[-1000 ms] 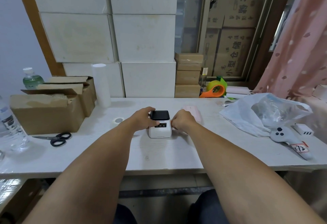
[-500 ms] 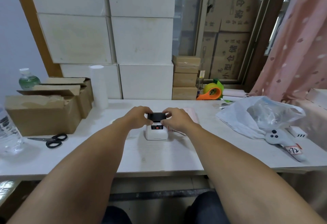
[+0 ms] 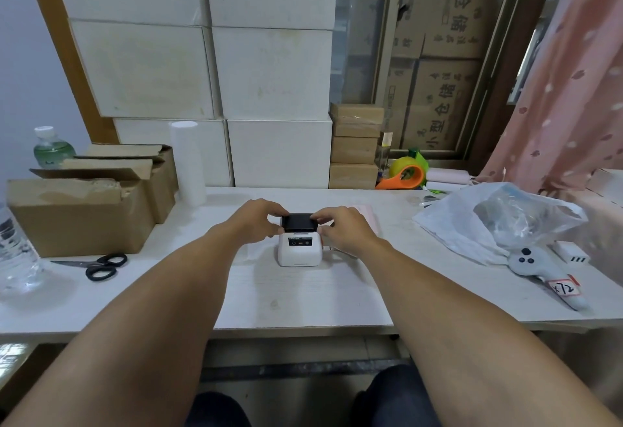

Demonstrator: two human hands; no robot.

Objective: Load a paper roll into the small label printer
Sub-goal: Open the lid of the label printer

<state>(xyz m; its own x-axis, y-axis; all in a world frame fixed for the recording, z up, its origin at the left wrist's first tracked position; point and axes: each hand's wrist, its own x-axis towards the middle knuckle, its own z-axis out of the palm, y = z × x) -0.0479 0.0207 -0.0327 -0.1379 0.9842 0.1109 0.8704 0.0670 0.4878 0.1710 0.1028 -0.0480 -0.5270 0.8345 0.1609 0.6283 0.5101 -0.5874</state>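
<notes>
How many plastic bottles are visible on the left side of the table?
2. A green-tinted bottle with a white cap stands behind the open cardboard boxes. A clear bottle is at the left edge, partly cut off. Others may be hidden.

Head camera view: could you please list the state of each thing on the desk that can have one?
label printer: upright on the table, black lid looks down
left hand: fingers on the lid's left edge
right hand: fingers on the lid's right edge
scissors: shut, lying flat
cardboard box: flaps open
green bottle: capped, upright
plastic bag: crumpled, mouth open
tape dispenser: holds a yellow roll
</notes>
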